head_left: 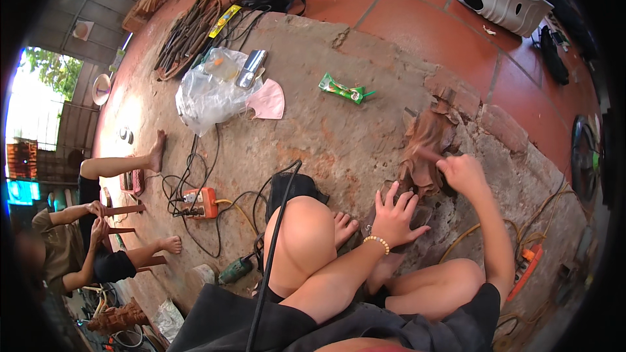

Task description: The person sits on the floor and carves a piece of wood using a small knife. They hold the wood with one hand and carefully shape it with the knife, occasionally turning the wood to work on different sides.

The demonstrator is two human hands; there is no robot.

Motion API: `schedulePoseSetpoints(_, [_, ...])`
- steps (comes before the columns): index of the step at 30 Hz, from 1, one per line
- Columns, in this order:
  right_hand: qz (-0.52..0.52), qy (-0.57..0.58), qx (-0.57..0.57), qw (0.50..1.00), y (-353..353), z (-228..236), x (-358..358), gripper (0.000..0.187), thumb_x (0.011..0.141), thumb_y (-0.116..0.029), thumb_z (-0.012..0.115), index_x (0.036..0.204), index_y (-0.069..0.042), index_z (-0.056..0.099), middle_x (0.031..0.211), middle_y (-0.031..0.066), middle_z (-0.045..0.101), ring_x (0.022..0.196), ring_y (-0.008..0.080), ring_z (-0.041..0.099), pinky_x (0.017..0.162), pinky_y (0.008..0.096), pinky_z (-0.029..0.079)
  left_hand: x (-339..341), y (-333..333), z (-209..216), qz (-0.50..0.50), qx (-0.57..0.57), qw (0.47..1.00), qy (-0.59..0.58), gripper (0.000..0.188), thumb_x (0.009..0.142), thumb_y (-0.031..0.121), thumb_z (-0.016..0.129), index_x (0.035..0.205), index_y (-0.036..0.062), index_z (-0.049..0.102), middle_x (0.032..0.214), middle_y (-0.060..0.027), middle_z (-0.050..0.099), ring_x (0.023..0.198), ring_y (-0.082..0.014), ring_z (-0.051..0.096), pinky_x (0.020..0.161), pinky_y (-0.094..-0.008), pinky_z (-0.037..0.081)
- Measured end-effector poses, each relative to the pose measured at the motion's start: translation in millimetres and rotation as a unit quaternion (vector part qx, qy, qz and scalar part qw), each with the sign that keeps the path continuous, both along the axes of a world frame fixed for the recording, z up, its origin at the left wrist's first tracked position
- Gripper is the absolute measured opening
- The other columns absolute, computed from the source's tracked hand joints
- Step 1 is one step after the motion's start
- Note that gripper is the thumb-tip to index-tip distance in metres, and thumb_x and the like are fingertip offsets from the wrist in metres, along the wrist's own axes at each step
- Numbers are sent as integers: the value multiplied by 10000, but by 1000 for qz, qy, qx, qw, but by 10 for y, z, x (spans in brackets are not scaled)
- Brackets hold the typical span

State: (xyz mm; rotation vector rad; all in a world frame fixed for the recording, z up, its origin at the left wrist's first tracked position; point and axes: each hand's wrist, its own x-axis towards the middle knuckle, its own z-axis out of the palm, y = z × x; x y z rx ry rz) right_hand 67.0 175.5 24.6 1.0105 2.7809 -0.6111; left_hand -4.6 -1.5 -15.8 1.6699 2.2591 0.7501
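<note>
A reddish-brown carved wooden piece (420,173) with wavy folds lies on the rough ground in front of me. My left hand (396,218), a beaded bracelet at its wrist, has its fingers spread over the near end of the carving. Higher up, my right hand (463,175) is closed round a brown stick-like piece (428,154), whose other end reaches over the carving's middle. Slight blur keeps me from telling its exact kind. A black cable (264,274) passes over my bent left leg.
An orange power strip (200,203) with tangled cables and a green power tool (235,270) lie left. Farther off are a plastic bag (208,94), phone (252,68), pink mask (267,99), green packet (342,88) and basket of tools (187,39). Another person (72,241) sits left, holding wooden pieces.
</note>
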Motion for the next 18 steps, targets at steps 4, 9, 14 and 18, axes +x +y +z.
schedulePoseSetpoints(4, [20,14,-12,1000,-91,-61,74,362,766,-325,437,587,-26,534,561,171,517,574,340,516,519,407,406,-2,4,18,6,9,1000,5,621,533,504,601,968,71,509,998,-57,453,1071,-312,293,811,-553,255])
schedulePoseSetpoints(9, [33,-22,13,999,-29,12,126,356,762,-320,441,591,-28,550,564,175,515,585,338,517,547,410,408,-22,11,17,2,7,1000,3,630,529,509,599,973,71,508,1002,-52,451,1071,-306,294,813,-554,252])
schedulePoseSetpoints(14, [-45,2,-7,999,43,1,159,370,759,-335,443,585,-27,552,547,174,507,570,334,515,540,405,408,18,5,26,10,-1,1000,4,635,527,512,597,972,69,507,1006,-48,447,1073,-301,293,814,-558,249])
schedulePoseSetpoints(18, [-15,-10,-30,999,-32,-27,143,362,761,-327,448,595,-19,538,562,174,512,583,346,508,556,412,406,10,7,30,9,-2,1000,4,635,525,511,599,972,70,506,1009,-50,446,1077,-301,289,812,-562,250])
